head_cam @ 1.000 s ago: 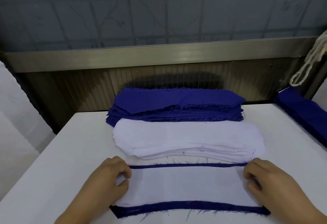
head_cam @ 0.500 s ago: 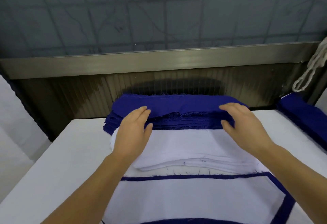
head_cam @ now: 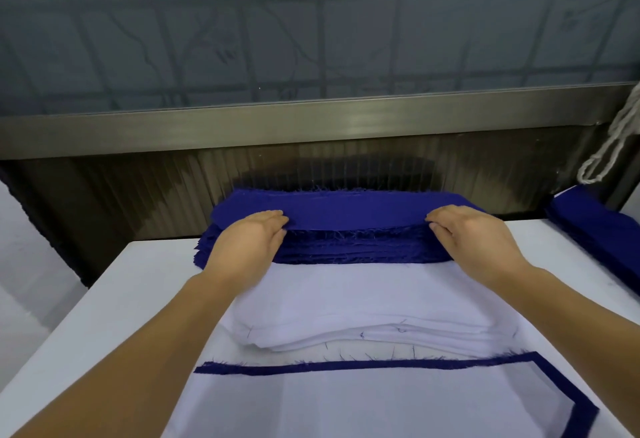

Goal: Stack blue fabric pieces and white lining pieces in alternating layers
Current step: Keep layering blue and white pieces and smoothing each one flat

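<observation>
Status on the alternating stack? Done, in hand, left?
Done: near stack shows white lining on top, with blue edges showing under it. In hand: left hand and right hand pinch the top piece of the blue pile. Left: thick blue pile and white pile remain.

Lighting is even and moderately bright, apparently from overhead. The white table (head_cam: 114, 302) shows no glare. A soft dark shadow lies on the ribbed panel (head_cam: 346, 174) beyond the table's far edge. The metal rail (head_cam: 311, 122) carries a faint sheen. Wide-angle distortion bows straight lines near the frame edges. Focus is slightly soft throughout.
</observation>
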Demonstrator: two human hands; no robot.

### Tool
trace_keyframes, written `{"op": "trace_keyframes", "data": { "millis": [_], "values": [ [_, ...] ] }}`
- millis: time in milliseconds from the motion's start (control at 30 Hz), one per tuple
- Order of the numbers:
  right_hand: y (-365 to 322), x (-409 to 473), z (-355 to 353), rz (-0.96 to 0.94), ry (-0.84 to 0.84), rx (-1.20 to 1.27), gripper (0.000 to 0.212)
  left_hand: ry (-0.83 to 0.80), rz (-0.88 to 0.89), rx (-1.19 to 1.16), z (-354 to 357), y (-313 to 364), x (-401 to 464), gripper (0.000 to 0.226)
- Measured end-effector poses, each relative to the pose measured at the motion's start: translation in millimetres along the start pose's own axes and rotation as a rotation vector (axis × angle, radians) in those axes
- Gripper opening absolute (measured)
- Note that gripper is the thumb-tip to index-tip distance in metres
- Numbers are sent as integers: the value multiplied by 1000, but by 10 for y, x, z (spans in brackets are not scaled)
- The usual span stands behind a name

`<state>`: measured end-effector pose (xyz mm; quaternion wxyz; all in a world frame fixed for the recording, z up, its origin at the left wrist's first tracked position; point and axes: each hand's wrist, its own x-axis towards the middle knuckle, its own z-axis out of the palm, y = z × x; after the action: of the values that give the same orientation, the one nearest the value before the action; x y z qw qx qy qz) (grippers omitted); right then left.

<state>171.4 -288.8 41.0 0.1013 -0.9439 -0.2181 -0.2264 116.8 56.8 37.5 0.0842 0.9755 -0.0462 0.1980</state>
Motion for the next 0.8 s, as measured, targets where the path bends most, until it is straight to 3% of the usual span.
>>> {"op": "trace_keyframes", "data": {
  "millis": [167,433,567,800],
  "values": [
    [-37,57,-20,47,81,85,16,147,-8,10,-62,77,-50,22],
    [-18,81,-47,158,98,282,11,204,-181,-102,-102,156,-23,7],
    [-4,86,-146,163,-86,499,15,161,-176,-256,-190,140,-57,8],
    [-96,-51,-238,158,58,498,16,249,-203,-246,-288,203,-196,15]
  ]
}}
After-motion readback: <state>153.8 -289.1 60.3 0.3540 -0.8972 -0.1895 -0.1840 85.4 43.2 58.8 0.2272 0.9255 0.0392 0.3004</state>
